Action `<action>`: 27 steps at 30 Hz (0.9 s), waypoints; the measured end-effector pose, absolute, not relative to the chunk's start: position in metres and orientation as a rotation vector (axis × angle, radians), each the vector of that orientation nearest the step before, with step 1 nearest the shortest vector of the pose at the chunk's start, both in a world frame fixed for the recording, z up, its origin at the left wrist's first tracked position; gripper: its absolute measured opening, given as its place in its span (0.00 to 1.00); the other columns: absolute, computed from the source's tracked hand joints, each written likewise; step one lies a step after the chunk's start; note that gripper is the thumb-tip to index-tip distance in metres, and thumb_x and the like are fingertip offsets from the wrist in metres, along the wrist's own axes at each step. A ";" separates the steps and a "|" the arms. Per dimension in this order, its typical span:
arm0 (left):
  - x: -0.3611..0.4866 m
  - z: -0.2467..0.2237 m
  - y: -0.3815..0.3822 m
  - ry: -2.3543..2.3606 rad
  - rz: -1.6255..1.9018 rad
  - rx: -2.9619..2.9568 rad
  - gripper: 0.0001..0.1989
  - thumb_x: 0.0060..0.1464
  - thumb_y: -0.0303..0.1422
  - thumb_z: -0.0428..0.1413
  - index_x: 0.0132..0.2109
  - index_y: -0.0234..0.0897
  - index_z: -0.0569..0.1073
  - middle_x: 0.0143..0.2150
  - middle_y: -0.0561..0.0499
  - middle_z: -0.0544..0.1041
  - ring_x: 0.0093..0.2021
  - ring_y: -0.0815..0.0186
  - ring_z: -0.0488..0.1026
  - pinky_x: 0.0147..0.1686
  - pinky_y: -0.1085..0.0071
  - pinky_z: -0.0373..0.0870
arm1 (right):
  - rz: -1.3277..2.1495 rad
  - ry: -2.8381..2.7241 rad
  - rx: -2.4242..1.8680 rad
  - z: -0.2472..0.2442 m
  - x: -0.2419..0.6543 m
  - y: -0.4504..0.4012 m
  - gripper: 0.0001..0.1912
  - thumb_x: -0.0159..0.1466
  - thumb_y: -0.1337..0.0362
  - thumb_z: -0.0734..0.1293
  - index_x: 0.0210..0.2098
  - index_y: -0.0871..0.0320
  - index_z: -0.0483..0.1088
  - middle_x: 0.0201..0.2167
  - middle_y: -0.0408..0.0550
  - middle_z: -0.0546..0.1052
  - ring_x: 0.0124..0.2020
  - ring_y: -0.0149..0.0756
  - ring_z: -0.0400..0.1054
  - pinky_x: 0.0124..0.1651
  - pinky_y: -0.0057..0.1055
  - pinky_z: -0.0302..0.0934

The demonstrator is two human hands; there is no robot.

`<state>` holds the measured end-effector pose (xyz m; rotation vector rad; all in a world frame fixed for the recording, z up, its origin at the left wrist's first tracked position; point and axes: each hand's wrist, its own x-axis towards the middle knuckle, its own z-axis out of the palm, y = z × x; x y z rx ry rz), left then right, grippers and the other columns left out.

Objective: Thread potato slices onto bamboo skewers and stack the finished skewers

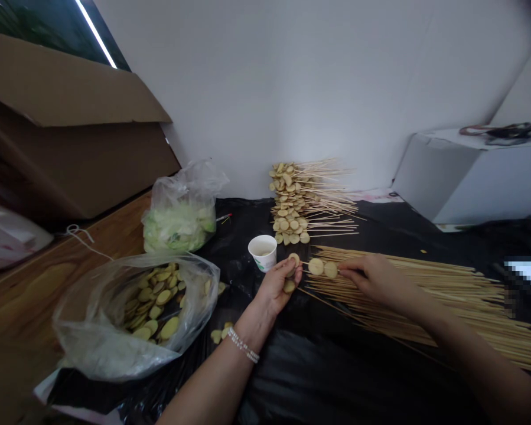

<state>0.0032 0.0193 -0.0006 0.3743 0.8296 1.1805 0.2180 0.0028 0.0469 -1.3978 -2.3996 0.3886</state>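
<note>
Bamboo skewer [323,268] pinched by right hand [374,280], left hand [276,289] cupping potato slices [289,286] (paper cup [263,252] print green, unreadable).

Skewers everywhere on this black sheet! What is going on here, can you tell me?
A person is working with both bare hands. The left hand holds pale round slices, perhaps potato, at the end of a bamboo skewer, and the right hand pinches that skewer beside two slices on it. Loose bare skewers lie to the right, a stack of filled skewers lies ahead, and an open plastic bag of slices sits left, near a white paper cup.
</note>
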 end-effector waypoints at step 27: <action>0.004 -0.001 0.018 0.847 1.216 0.379 0.03 0.48 0.22 0.61 0.33 0.28 0.74 0.30 0.49 0.75 0.26 0.74 0.72 0.28 0.81 0.72 | 0.356 -2.400 -1.412 0.047 0.216 0.000 0.16 0.64 0.64 0.56 0.30 0.54 0.75 0.28 0.46 0.78 0.30 0.36 0.69 0.35 0.30 0.57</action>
